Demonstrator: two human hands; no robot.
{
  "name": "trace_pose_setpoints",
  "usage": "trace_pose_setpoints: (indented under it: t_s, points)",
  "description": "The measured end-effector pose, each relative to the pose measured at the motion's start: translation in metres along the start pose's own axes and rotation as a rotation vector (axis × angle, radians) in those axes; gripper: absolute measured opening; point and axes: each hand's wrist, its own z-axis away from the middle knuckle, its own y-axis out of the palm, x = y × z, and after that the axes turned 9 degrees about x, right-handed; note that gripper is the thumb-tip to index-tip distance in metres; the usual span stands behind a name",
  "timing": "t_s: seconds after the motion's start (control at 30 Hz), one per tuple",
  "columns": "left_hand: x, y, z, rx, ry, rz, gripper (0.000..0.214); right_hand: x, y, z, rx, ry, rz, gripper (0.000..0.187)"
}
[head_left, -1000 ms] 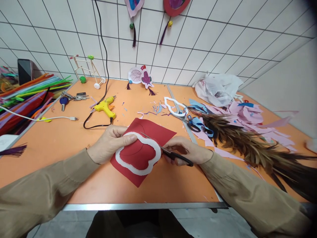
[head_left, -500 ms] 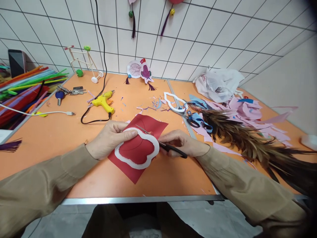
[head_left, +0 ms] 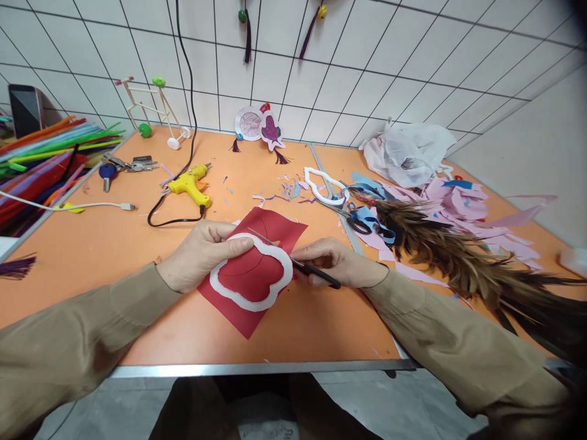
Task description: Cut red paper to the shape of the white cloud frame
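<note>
A red sheet of paper (head_left: 243, 321) with a white cloud-shaped frame (head_left: 284, 269) on it is held above the orange table. My left hand (head_left: 204, 252) pinches the sheet and frame at their upper left, thumb on top. Dark-handled scissors (head_left: 318, 274) sit in my right hand (head_left: 339, 261), fingers closed around the handles. Their blades reach left along the frame's upper right edge, at the red paper. A thin curved line shows on the red surface. Part of the scissors is hidden by my fingers.
A yellow glue gun (head_left: 192, 186) lies beyond my left hand. Behind my right hand are a second white frame (head_left: 321, 185), another pair of scissors (head_left: 358, 225), brown feathers (head_left: 435, 250) and pink paper scraps (head_left: 472, 201). Keys (head_left: 123, 165) and pipe cleaners (head_left: 50, 159) lie left.
The red paper, the frame and both hands have shifted slightly left. The scissors stay at the frame's upper right edge. The camera view has tilted a little.
</note>
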Motion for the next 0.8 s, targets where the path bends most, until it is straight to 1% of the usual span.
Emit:
trace_pose_setpoints:
  t_s: [0.1,0.23,0.43,0.63,0.8]
  points:
    - [0.0005,0.0004,0.0004,-0.008,-0.003,-0.006,0.019,0.0001,0.0010,-0.0006,0.000,0.001,0.005,0.050]
    - [0.0013,0.0001,0.0008,0.010,0.002,0.004,0.016,-0.0008,0.0022,-0.0007,-0.018,0.003,0.015,0.047]
    - [-0.0006,0.0016,0.0004,0.015,0.015,0.002,0.016,0.0007,0.0019,-0.0003,-0.019,0.003,0.065,0.054]
    - [-0.0010,0.0019,0.0009,0.036,0.015,0.007,0.015,0.0053,0.0039,-0.0011,-0.020,-0.003,0.064,0.047]
    - [-0.0007,0.0008,0.0005,0.031,0.019,-0.013,0.016,0.0031,0.0011,0.0009,-0.010,0.022,0.082,0.054]
